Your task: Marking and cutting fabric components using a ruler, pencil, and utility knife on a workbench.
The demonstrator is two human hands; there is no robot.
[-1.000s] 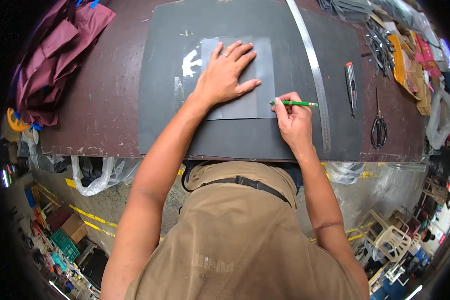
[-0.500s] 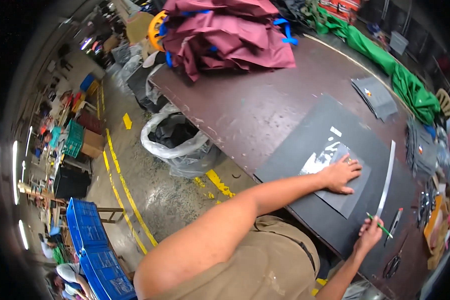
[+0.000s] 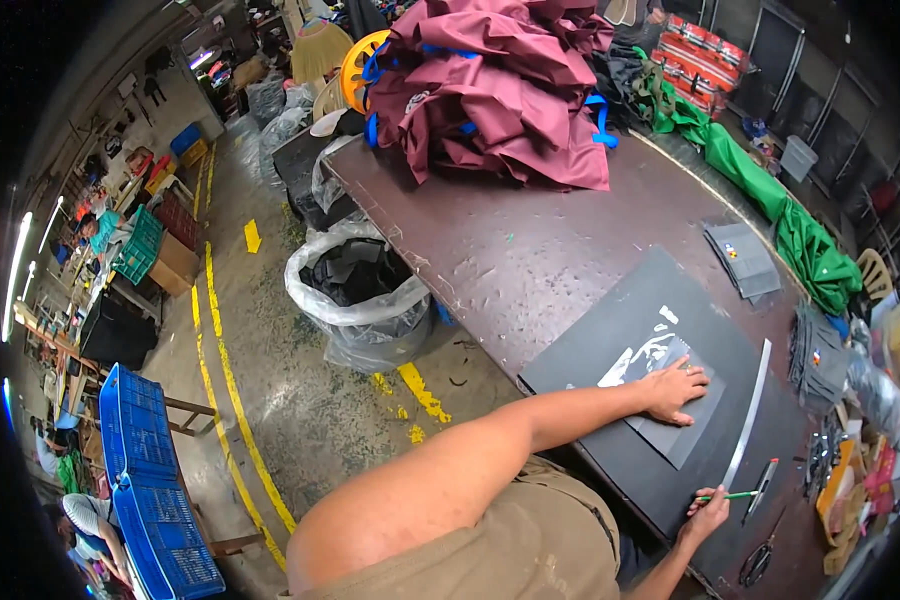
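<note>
You are working at a wide brown desk point(image 3: 570, 250), with a heap of maroon fabric point(image 3: 500, 80) lying well beyond your left hand and a bag-lined bin point(image 3: 365, 300) standing on the floor off to that hand's left. A large black mat point(image 3: 610, 360) is lying under both hands. Your left hand point(image 3: 675, 388) is resting flat, fingers spread, pressing on a dark grey sheet point(image 3: 685, 425). A curved metal ruler point(image 3: 750, 415) is lying between your two hands. Your right hand point(image 3: 708, 512) is keeping its grip closed around a green pencil point(image 3: 730, 495), just beside the ruler's near end.
</note>
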